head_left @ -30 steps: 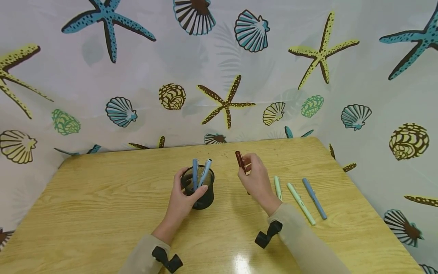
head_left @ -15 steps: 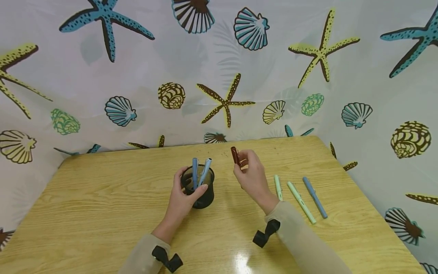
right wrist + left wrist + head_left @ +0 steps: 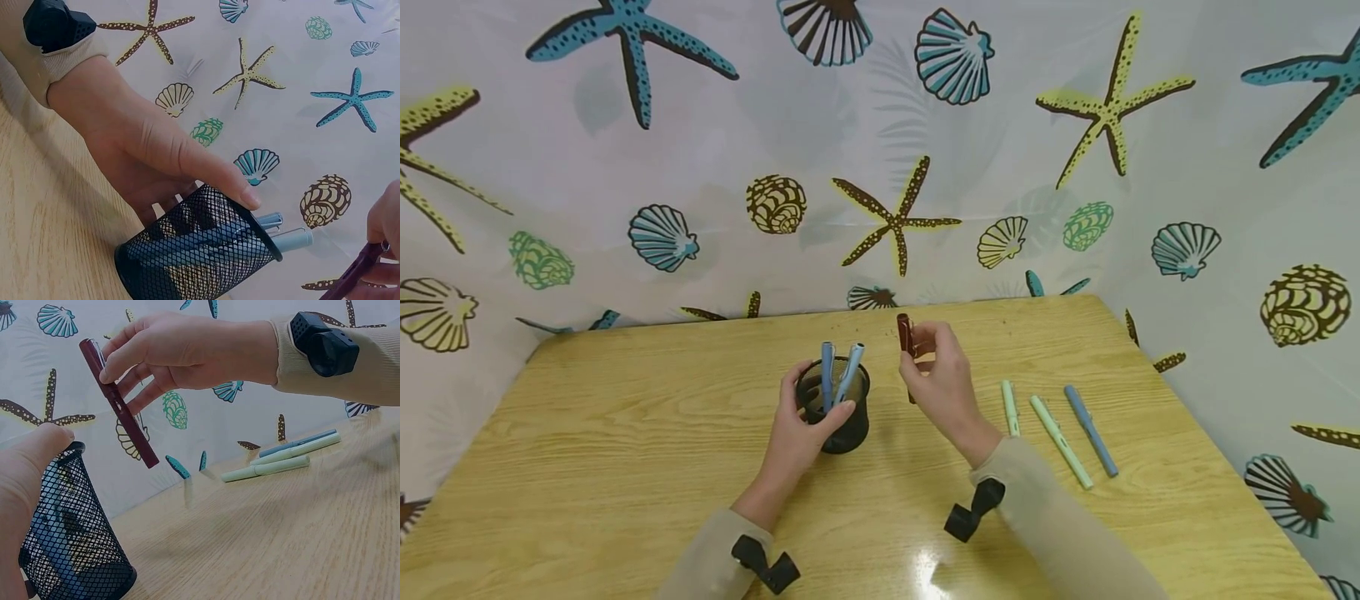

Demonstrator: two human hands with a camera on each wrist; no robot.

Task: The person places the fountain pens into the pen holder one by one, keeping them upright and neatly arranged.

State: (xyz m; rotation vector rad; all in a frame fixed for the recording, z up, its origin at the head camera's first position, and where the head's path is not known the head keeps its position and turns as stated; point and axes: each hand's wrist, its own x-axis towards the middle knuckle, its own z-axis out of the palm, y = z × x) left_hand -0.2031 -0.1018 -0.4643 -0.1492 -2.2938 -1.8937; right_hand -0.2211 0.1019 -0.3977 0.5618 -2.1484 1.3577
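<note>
My left hand [image 3: 801, 429] grips a black mesh pen holder [image 3: 848, 433], its thumb over the near rim and the fingers round the far side. A blue pen [image 3: 827, 375] and a light blue pen [image 3: 850, 372] stand in the holder, leaning apart. To the right of it, my right hand [image 3: 946, 385] pinches a dark red pen [image 3: 128, 419] between thumb and fingers. The left wrist view shows that pen raised above the table, slightly tilted, apart from the holder.
On the wooden table [image 3: 625, 433], right of my right hand, lie two light green pens [image 3: 1060, 442] [image 3: 1011, 408] and a blue pen [image 3: 1090, 429]. A cloth with starfish and shells [image 3: 715, 167] hangs behind the table and along its right side.
My right hand has moved left and a little away from me with the dark red pen, closer to the pen holder. The left hand keeps its hold on the holder.
</note>
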